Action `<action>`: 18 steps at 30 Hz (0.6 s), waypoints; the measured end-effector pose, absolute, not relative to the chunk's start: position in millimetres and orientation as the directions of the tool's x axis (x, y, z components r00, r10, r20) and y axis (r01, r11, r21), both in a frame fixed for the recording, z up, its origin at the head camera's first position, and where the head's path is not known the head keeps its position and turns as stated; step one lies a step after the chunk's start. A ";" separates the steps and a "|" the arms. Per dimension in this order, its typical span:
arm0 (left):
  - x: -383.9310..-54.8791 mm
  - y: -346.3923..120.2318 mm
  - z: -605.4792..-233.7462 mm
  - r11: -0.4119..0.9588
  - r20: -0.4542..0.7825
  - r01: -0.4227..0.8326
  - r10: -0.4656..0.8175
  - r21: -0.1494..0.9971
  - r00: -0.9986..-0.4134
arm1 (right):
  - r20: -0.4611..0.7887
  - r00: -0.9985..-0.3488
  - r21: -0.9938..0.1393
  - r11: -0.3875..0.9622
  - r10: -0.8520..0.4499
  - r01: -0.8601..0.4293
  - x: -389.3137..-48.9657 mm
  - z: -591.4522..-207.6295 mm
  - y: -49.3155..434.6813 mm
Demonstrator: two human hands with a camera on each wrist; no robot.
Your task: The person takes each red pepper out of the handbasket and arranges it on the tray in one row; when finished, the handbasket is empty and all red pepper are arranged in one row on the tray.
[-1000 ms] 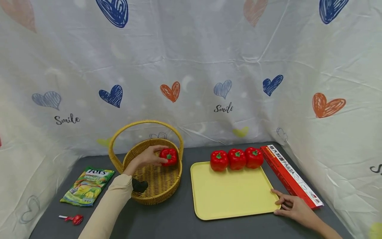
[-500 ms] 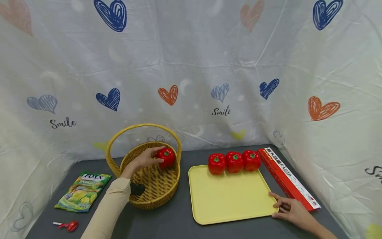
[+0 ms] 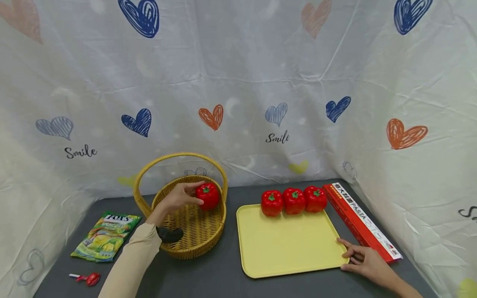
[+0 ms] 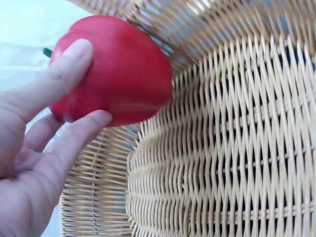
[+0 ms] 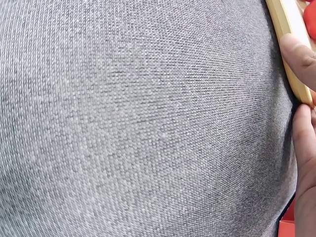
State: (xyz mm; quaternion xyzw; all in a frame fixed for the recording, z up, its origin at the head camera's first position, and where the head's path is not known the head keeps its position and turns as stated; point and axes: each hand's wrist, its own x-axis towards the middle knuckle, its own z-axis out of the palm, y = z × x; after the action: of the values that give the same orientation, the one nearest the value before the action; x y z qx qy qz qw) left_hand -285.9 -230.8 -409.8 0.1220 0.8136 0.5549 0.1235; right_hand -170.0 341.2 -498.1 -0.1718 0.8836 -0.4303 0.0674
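My left hand (image 3: 180, 196) reaches into the round wicker basket (image 3: 167, 248) and holds a red bell pepper (image 3: 208, 198) near its right back wall. In the left wrist view, the thumb lies on one side of the pepper (image 4: 123, 74) and fingertips press against its lower side; a bit of green stem pokes out beyond the thumb. At the lower right, my right hand (image 3: 367, 263) grips the near right corner of a yellow tray (image 3: 290, 244). Its thumb rests on the tray's rim in the right wrist view. Three more red bell peppers (image 3: 294, 201) stand in a row along the tray's far edge.
The basket's tall arched handle (image 3: 182, 154) rises over the left hand. A red pasta box (image 3: 361, 223) lies along the table's right side. On the left are a green FOX'S candy bag (image 3: 108, 236) and a red lollipop (image 3: 92, 279). A heart-printed curtain (image 3: 238, 82) hangs behind.
The left hand and its pepper have shifted slightly left within the basket, and more of the pepper's side shows. The right hand stays at the tray corner. The head view has shifted slightly.
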 end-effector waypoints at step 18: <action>-225.1 -246.0 -369.7 0.187 -0.049 0.024 0.375 0.982 -0.926 | 0.010 -0.941 -0.767 0.601 -0.339 -0.225 -170.5 -497.7 341.1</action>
State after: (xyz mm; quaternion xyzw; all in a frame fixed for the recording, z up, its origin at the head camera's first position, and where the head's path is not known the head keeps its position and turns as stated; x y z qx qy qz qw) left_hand -225.1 -246.0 -369.7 0.1316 0.7575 0.6238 0.1406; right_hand -170.5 341.1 -497.7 -0.1581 0.8922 -0.4175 0.0686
